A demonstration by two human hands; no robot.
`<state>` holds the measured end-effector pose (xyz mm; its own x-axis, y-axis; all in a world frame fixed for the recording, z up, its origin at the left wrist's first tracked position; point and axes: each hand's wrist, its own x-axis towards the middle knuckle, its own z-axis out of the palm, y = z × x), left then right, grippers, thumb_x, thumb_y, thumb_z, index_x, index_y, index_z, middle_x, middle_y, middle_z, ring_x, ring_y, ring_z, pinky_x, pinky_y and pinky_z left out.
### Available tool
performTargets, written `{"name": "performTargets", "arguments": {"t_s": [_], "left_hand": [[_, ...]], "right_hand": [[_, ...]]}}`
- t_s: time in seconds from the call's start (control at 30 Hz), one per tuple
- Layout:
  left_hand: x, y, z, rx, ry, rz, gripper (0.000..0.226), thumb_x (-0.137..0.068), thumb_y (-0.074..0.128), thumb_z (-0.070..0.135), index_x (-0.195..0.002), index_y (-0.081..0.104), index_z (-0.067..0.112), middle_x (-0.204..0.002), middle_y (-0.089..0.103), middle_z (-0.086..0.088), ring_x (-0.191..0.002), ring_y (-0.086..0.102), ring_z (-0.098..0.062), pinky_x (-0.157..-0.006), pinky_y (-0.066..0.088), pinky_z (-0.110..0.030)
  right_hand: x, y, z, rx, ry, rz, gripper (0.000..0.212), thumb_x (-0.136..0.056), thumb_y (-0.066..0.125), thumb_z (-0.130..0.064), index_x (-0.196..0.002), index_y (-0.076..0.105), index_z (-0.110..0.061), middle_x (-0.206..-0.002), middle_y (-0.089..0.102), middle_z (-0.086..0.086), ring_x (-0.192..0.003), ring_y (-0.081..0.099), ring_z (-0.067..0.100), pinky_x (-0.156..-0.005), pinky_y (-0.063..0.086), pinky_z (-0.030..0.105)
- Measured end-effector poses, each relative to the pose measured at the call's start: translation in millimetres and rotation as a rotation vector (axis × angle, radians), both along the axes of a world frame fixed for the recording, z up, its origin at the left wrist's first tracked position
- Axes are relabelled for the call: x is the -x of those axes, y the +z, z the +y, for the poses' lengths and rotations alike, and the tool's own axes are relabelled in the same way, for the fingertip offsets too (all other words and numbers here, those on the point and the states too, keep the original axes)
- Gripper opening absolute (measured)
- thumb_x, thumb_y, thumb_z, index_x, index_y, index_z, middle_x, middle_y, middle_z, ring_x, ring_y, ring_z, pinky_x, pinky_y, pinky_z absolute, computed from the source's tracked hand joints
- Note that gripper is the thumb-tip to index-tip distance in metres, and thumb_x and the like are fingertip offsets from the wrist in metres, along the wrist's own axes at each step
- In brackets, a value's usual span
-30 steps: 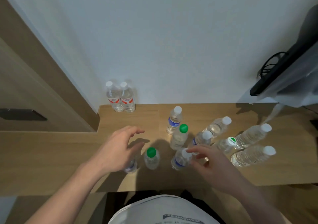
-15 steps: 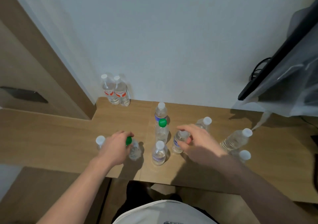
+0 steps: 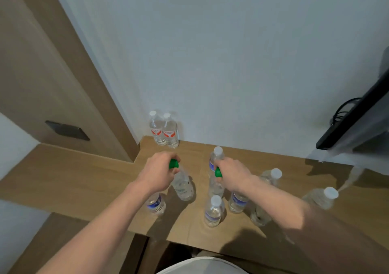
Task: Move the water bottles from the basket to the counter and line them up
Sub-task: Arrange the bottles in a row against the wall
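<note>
Head view, left hand (image 3: 156, 173) gripping green-capped bottle (image 3: 182, 184), right hand (image 3: 232, 175) gripping another (image 3: 215, 186)

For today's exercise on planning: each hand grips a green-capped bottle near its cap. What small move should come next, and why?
Probably set both down side by side. The left hand and right hand each grip a green-capped bottle, while the other bottles stand scattered on the counter, not in a line.

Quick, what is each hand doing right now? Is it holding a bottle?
Left hand: grips a green-capped bottle at its top.
Right hand: grips another green-capped bottle by the neck.
</note>
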<state>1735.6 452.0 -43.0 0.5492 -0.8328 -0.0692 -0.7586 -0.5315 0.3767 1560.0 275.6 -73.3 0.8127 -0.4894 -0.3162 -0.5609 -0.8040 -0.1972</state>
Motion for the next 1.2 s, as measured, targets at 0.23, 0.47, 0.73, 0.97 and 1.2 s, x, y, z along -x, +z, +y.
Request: {"name": "performTargets", "arguments": {"t_s": [0.23,0.47,0.73,0.97,1.2], "left_hand": [[-54.8,18.7,-42.0,0.022,-0.105,-0.066,0.029,-0.095,0.075,0.025,-0.123,0.07,0.022,-0.12,0.071,-0.001,-0.114,0.063,-0.025,-0.093,0.05,-0.037],[-110.8,7.1,-105.6,-0.052,-0.234,-0.087,0.03,-0.094,0.075,0.022,-0.124,0.069,0.019,-0.125,0.068,-0.006,-0.115,0.063,-0.027,-0.097,0.051,-0.039],[-151.0,-21.0,-155.2,-0.105,-0.277,-0.105,0.03,-0.097,0.07,0.019,-0.126,0.065,0.017,-0.126,0.063,-0.009,-0.116,0.062,-0.031,-0.096,0.049,-0.038],[-175.2,-37.7,-176.5,-0.107,-0.297,-0.105,0.029,-0.097,0.07,0.017,-0.126,0.065,0.015,-0.125,0.065,-0.01,-0.11,0.064,-0.031,-0.094,0.052,-0.04],[-187.2,-56.9,-187.6,-0.071,-0.291,-0.08,0.029,-0.098,0.068,0.017,-0.128,0.065,0.014,-0.125,0.065,-0.01,-0.108,0.065,-0.033,-0.094,0.053,-0.041]], "right_hand": [[-28.5,11.9,2.6,-0.022,-0.031,-0.034,0.034,-0.099,0.067,-0.044,-0.116,0.058,-0.016,-0.115,0.067,0.005,-0.095,0.065,0.025,-0.078,0.054,0.038],[-73.4,39.1,-5.7,0.003,-0.09,-0.128,0.032,-0.095,0.067,-0.043,-0.111,0.06,-0.017,-0.111,0.066,0.007,-0.1,0.066,0.03,-0.083,0.056,0.042],[-130.7,42.0,-36.1,0.06,-0.188,-0.14,0.033,-0.094,0.068,-0.042,-0.116,0.061,-0.018,-0.112,0.067,0.008,-0.098,0.066,0.03,-0.084,0.058,0.045],[-166.9,28.3,-73.6,0.072,-0.24,-0.105,0.038,-0.096,0.068,-0.044,-0.122,0.06,-0.017,-0.115,0.065,0.007,-0.099,0.066,0.029,-0.087,0.059,0.046],[-192.8,4.0,-100.5,0.046,-0.264,-0.089,0.034,-0.1,0.065,-0.039,-0.124,0.06,-0.015,-0.12,0.062,0.009,-0.106,0.065,0.031,-0.09,0.055,0.043]]}}
